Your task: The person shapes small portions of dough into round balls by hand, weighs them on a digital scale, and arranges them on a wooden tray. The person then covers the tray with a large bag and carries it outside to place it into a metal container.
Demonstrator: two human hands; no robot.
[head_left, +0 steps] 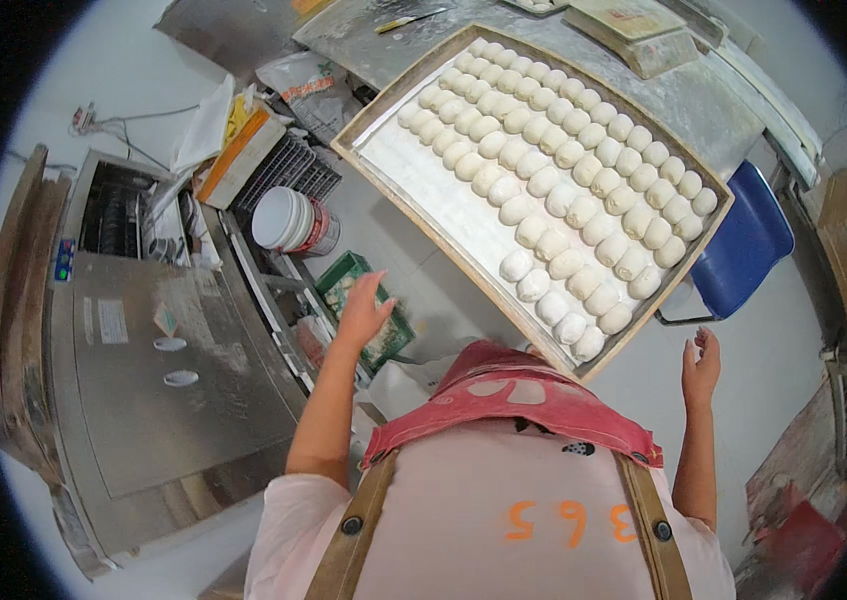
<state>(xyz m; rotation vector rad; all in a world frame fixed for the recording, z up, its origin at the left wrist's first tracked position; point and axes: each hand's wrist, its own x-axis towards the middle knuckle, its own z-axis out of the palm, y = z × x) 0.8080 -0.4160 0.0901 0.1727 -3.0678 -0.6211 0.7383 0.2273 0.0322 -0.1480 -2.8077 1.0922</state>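
Note:
Before me a large wooden-rimmed tray holds rows of pale, rounded dough pieces. They rest on a white floured sheet, part of which shows bare along the left side. To the left of the tray, my left hand hangs in the air with thumb and fingers apart, holding nothing. In the view it overlaps a green plastic crate lower down. My right hand is off the tray's right corner, below a blue chair. Its fingers are apart and nothing is in them.
A metal worktable behind the tray carries a flour-dusted scale and a yellow-handled tool. At left are a stainless steel machine, a white bucket and a black wire rack. Wooden boards stand farther left.

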